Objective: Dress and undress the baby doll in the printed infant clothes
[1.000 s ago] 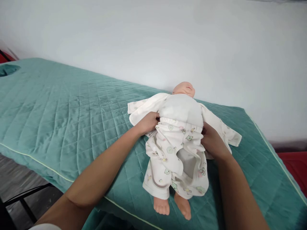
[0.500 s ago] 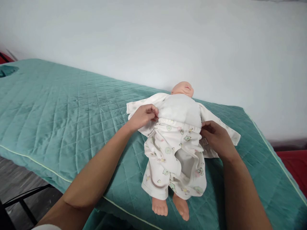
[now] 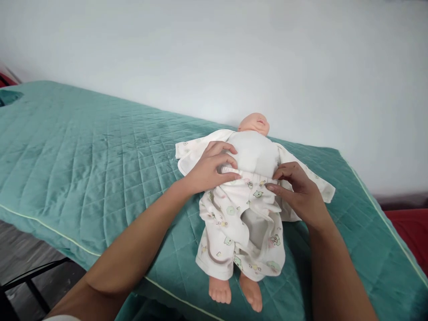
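Note:
A baby doll [image 3: 254, 124] lies on its back, its bare feet [image 3: 220, 290] towards me. It wears white printed pants [image 3: 230, 218] with a gathered elastic waistband. A white printed long-sleeved top [image 3: 203, 145] lies spread open at its sides, over a plain whitish torso. At the left of the waistband, my left hand [image 3: 212, 167] has thumb and a finger closed about the edge, while another finger reaches over the belly. My right hand [image 3: 296, 189] pinches the waistband's right side between thumb and curled fingers.
The doll rests on a bed with a green quilted cover [image 3: 117, 169], near its front edge. A pale wall [image 3: 214, 58] stands behind. Something red [image 3: 406, 232] is at the right beyond the bed, and a dark metal frame [image 3: 33, 285] is at lower left.
Both hands have moved inward along the waistband from the doll's sides. The left fingers have spread over the belly, and the pants have shifted slightly left.

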`<action>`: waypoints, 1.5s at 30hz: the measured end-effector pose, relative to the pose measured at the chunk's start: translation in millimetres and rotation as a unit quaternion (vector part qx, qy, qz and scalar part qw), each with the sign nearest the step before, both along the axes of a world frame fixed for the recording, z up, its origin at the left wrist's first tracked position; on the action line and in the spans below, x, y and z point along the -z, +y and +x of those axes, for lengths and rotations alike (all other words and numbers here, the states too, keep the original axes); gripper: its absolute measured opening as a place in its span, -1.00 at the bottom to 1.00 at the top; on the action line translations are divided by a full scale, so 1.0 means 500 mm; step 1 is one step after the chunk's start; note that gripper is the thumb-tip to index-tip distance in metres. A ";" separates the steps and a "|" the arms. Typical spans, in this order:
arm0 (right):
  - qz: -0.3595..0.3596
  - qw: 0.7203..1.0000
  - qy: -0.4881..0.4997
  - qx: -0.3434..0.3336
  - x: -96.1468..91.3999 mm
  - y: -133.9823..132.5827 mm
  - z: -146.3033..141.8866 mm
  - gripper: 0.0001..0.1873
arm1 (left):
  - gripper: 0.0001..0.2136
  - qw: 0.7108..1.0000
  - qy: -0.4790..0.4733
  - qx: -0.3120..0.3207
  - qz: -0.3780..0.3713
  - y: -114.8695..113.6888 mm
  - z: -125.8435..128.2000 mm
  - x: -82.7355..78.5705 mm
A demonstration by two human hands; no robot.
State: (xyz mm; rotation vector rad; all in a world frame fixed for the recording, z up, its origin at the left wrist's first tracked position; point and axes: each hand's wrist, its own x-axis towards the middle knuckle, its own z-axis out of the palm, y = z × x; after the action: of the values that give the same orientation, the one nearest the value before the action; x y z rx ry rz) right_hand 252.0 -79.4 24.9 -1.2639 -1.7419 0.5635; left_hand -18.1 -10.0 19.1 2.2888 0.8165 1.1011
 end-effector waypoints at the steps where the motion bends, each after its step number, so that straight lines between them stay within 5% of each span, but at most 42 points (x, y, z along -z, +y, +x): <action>1: 0.000 1.000 -0.014 -0.004 -0.002 0.000 0.000 -0.75 | -0.82 1.000 0.013 0.006 0.012 -0.001 0.001 0.000; 11: 0.034 0.988 -0.151 -0.016 -0.002 -0.005 -0.010 -0.73 | -0.80 0.997 0.051 0.051 -0.031 -0.008 0.001 -0.014; 15: 0.069 0.983 -0.167 -0.031 -0.008 0.002 -0.030 -0.74 | -0.78 0.998 0.028 -0.008 -0.051 0.008 0.018 -0.010; 19: 0.044 0.989 -0.112 0.084 -0.001 0.032 -0.050 -0.74 | -0.80 0.992 0.022 -0.094 -0.086 0.041 0.046 -0.011; 22: 0.012 0.984 -0.073 0.160 0.011 0.068 -0.053 -0.71 | -0.82 0.984 -0.051 -0.100 -0.137 0.072 0.063 -0.012; 26: -0.078 0.984 0.101 0.121 0.024 0.105 -0.043 -0.65 | -0.77 0.939 -0.167 -0.028 -0.299 0.099 0.063 -0.007; 30: -0.131 0.951 0.262 0.097 0.032 0.110 -0.029 -0.57 | -0.72 0.898 -0.181 0.028 -0.401 0.103 0.039 0.000; 41: -0.142 0.930 0.321 0.110 0.038 0.091 0.016 -0.61 | -0.71 0.916 -0.138 0.045 -0.373 0.105 -0.013 0.017; 45: -0.195 0.936 0.268 0.120 0.033 0.074 0.026 -0.65 | -0.69 0.929 -0.130 0.028 -0.346 0.095 -0.025 0.024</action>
State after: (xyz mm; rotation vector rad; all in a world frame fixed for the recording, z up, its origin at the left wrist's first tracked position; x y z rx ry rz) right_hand 265.2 -42.5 8.3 -1.3999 -1.0333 1.0321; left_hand -30.5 37.4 7.2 1.5328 0.8537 0.8763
